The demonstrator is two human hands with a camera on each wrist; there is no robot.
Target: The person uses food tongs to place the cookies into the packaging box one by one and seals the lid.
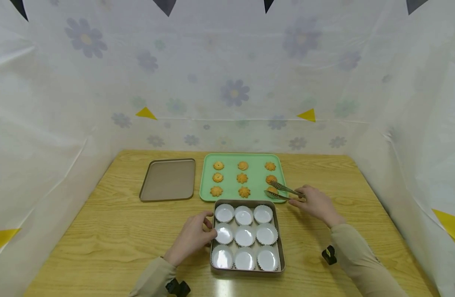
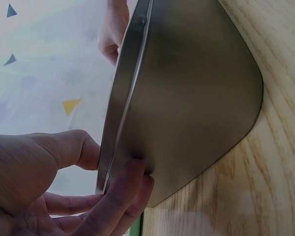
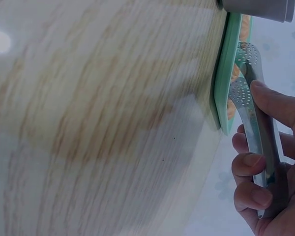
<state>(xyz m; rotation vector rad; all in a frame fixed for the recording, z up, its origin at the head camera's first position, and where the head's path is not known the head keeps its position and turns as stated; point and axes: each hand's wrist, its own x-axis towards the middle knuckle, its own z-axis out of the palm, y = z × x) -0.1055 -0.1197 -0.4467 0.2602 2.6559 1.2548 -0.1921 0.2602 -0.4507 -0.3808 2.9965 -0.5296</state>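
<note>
My right hand (image 1: 318, 205) holds metal tongs (image 1: 286, 188) with perforated tips, which are spread over the right column of cookies on the green tray (image 1: 229, 156). The lower tip is at the nearest cookie (image 1: 272, 190) of that column, the upper one by the cookie (image 1: 271, 179) behind it. My left hand (image 1: 193, 235) pinches the left side wall of a deep metal baking pan (image 1: 281, 258), thumb at the rim and fingers against the outside, as the left wrist view shows. Inside the pan stand rows of white fluted paper cups (image 1: 244, 237), nothing visible in them.
A flat brown baking sheet (image 1: 168, 180) lies to the left of the green tray. More cookies (image 1: 242, 178) sit in rows on the tray. Around the wooden table (image 1: 112, 231) hang pale flowered curtains (image 1: 227, 53).
</note>
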